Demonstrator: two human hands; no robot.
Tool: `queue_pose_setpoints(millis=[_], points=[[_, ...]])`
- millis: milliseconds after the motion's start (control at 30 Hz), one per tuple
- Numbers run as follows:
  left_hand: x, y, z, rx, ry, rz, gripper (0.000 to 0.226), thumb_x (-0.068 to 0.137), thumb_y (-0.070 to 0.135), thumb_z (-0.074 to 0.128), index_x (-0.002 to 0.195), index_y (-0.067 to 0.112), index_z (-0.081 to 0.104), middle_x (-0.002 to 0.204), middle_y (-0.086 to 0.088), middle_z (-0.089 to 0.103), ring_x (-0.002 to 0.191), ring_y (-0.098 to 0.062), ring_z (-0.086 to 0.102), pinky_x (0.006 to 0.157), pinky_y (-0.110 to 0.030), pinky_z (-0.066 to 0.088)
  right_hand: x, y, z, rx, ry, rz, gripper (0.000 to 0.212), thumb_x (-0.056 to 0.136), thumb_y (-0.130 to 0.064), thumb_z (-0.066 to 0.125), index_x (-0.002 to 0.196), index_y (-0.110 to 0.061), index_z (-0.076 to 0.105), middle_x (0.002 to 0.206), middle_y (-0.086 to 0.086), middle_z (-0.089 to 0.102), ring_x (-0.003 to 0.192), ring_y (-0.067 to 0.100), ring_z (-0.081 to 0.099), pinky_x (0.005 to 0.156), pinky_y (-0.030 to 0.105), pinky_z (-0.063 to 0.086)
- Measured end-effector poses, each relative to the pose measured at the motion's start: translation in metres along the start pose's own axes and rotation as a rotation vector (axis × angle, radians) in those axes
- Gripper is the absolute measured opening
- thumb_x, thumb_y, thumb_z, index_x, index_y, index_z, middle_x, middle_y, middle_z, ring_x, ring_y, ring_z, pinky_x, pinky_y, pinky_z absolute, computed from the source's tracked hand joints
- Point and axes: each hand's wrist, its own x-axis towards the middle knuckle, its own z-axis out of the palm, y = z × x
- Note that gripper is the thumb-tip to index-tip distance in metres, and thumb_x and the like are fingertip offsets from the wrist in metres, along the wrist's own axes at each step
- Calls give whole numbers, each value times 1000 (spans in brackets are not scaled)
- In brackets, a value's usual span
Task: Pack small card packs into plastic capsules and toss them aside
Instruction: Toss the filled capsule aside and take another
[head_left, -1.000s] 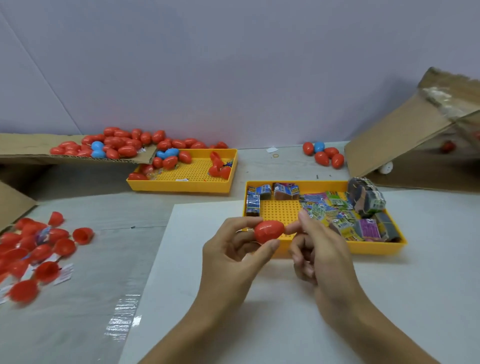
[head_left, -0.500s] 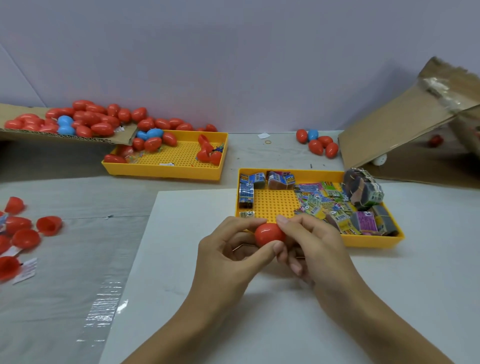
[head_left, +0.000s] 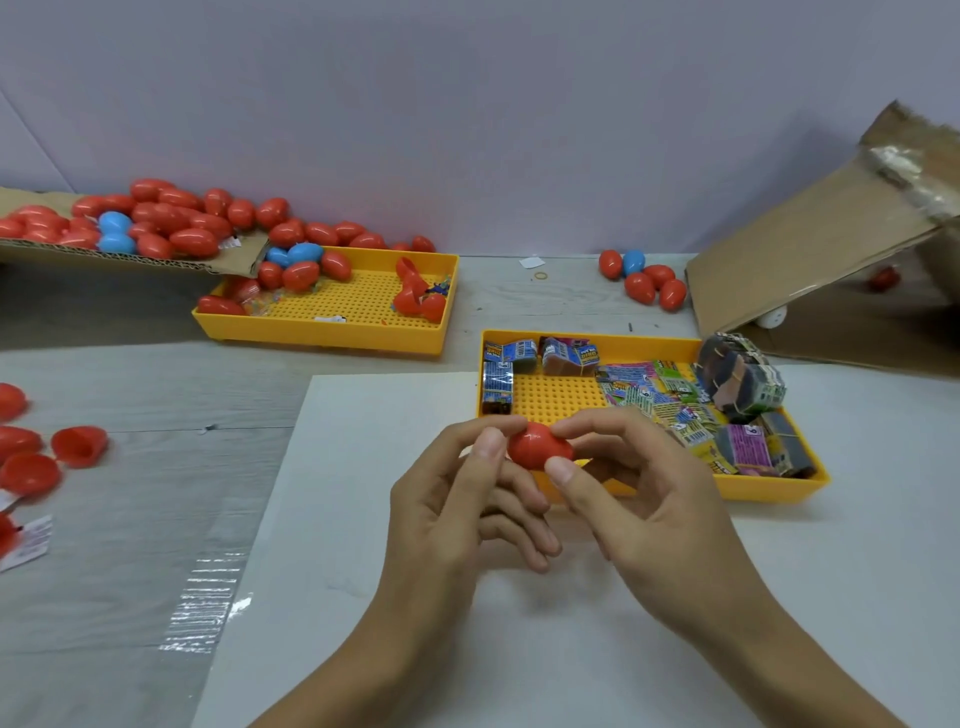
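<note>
Both your hands pinch one red capsule (head_left: 538, 446) above the white sheet (head_left: 363, 519) on the worktop: left hand (head_left: 457, 499) and right hand (head_left: 644, 499) each curl thumb and fingers round it, just in front of the yellow tray (head_left: 769, 488) of card packs (head_left: 675, 405).
</note>
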Motion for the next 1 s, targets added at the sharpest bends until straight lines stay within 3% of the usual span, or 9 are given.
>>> queue_pose_setpoints(millis=[100,200,367,500,700,800,1000], points=[[2,0,0,5,43,-49,38,84,53,56,102,23,71,64,-17,62,48,-33,63,43,-31,50,-1,-1,-2,-35,-36,-44,21,85,-16,75,97,-32,69,91,-10,68,75,15,63,60,43,53],[3,0,0,46,81,-45,38,80,53,64,90,17,72,62,-20,62,49,-30,61,41,-28,48,-2,-5,-2,-116,-83,-135,18,83,-14,69,89,-30,70,91,-7,69,70,18,59,52,36,50],[1,2,1,57,54,43,25,79,38,70,97,21,74,79,-13,70,56,-26,64,48,-32,53,-1,-5,-3,-29,-68,-63,19,78,-4,59,72,-21,66,100,-11,72,79,16,63,55,30,50],[0,0,2,62,46,65,30,78,32,74,107,26,71,95,-13,74,69,-29,72,64,-34,59,3,-5,-7,105,4,34,21,75,-8,59,83,-26,69,85,-2,72,63,10,58,50,24,46],[0,-3,1,82,62,103,31,73,22,76,104,17,72,100,-12,75,84,-28,75,76,-34,61,3,-2,-7,85,1,114,14,81,-30,66,92,-30,75,69,-9,65,53,5,55,43,23,45],[0,-3,0,107,41,122,32,73,20,75,104,17,72,105,-9,74,97,-29,72,80,-38,60,2,-3,-5,106,-15,102,8,86,-31,72,92,-27,76,70,-3,67,60,10,60,40,28,46],[1,-2,1,67,26,139,28,72,19,76,99,23,72,105,-5,73,98,-29,72,80,-29,58,2,-8,-5,139,-7,53,19,76,-27,70,94,-22,75,81,-2,73,55,7,61,42,24,49]])
